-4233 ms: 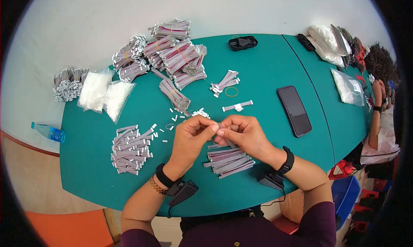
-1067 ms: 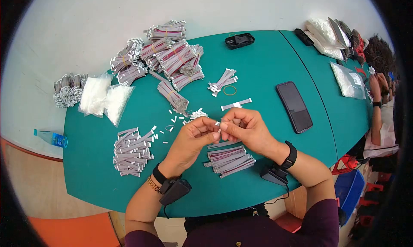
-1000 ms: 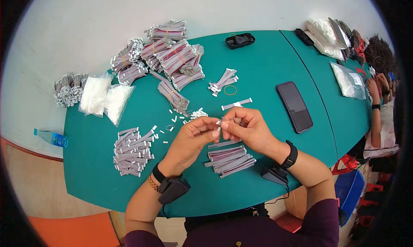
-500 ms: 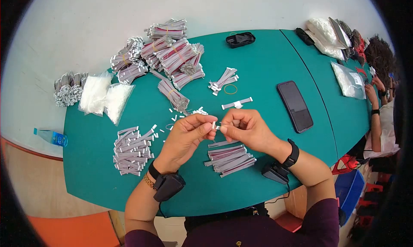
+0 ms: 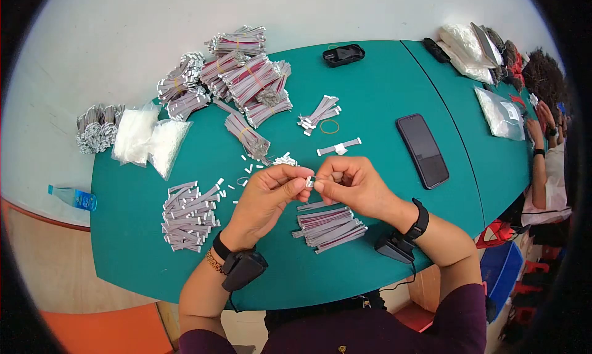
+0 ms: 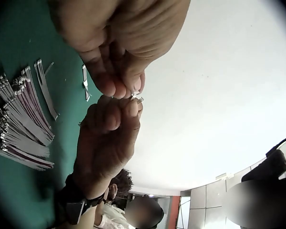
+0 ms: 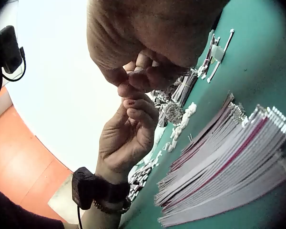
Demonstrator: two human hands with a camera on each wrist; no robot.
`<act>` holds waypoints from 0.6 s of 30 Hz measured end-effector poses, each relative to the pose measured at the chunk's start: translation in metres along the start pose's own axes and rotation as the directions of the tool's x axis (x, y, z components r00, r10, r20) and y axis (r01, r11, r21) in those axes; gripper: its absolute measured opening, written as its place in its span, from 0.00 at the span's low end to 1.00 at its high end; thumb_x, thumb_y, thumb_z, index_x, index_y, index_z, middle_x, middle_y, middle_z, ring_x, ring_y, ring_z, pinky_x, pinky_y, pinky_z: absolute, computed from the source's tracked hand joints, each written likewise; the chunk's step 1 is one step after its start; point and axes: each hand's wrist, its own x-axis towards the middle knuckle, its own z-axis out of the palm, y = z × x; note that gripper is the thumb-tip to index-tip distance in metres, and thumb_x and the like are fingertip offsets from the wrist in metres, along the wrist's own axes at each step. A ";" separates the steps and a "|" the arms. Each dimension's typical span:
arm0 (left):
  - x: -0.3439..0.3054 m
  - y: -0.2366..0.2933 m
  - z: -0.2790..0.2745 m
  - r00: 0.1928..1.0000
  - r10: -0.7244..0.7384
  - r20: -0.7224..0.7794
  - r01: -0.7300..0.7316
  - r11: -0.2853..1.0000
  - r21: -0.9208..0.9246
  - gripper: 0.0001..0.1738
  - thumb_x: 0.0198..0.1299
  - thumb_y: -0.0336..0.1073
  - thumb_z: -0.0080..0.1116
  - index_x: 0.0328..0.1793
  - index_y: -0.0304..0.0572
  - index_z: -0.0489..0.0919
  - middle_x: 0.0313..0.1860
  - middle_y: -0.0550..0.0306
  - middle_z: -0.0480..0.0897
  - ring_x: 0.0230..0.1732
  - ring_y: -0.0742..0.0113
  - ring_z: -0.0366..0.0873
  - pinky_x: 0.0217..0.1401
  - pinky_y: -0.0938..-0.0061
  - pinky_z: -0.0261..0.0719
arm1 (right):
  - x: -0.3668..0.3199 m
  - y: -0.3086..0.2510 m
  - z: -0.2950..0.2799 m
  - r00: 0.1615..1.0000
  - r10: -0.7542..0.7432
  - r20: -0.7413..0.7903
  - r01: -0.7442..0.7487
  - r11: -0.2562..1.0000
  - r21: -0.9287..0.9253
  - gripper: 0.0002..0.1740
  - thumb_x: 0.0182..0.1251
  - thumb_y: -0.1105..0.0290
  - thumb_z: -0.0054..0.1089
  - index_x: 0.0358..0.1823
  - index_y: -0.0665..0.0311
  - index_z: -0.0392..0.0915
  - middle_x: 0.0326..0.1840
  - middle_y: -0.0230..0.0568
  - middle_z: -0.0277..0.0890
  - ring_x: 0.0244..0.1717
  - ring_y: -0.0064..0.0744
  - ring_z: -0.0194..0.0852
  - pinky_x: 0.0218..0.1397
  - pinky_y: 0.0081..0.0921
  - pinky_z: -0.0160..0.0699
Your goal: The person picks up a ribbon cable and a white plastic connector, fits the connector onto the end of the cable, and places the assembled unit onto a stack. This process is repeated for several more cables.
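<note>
Green tabletop point(image 5: 370, 104) under the hands, pale wall point(image 5: 345, 15) behind it. We find the left hand point(image 5: 265, 197) pinching a small white plastic piece point(image 5: 310, 181) with silvery metal on it, raised over the green. Right hand point(image 5: 356, 184), fingers curled, thumb and forefinger clamped on its opposite side; both sets of fingertips nearly meet. How much lies inside the grip, we cannot tell.

Just beyond the left fingers we note loose white slivers point(image 5: 285, 160); beyond the right fingers, one grey flat ribbon cable point(image 5: 327, 150) with white ends, then a thin yellow rubber band point(image 5: 330, 133). Nearer the body than the fingertips lies a stack of grey and maroon ribbon cables point(image 5: 331, 232). Well left of the left fingers: a jumbled heap of white-ended grey cables point(image 5: 187, 221). Right of the right fingers: a dark rectangular phone point(image 5: 422, 150).
</note>
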 end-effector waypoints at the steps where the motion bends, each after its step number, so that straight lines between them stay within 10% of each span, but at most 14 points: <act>1: 0.000 0.000 0.000 1.000 0.002 0.004 -0.002 1.000 0.001 0.10 0.61 0.29 0.57 0.48 0.34 0.78 0.37 0.59 0.80 0.37 0.73 0.75 0.42 0.79 0.74 | 0.000 0.000 0.000 1.000 0.000 -0.003 0.000 1.000 -0.005 0.07 0.66 0.72 0.57 0.30 0.66 0.72 0.24 0.25 0.71 0.25 0.11 0.68 0.27 0.11 0.66; 18: 0.000 0.000 -0.001 1.000 0.000 0.012 -0.001 1.000 0.017 0.11 0.61 0.29 0.57 0.48 0.33 0.79 0.36 0.58 0.80 0.37 0.73 0.76 0.43 0.79 0.74 | -0.001 0.001 0.001 1.000 -0.008 -0.029 0.007 0.999 -0.033 0.06 0.65 0.73 0.57 0.30 0.66 0.73 0.23 0.25 0.72 0.24 0.10 0.67 0.25 0.12 0.64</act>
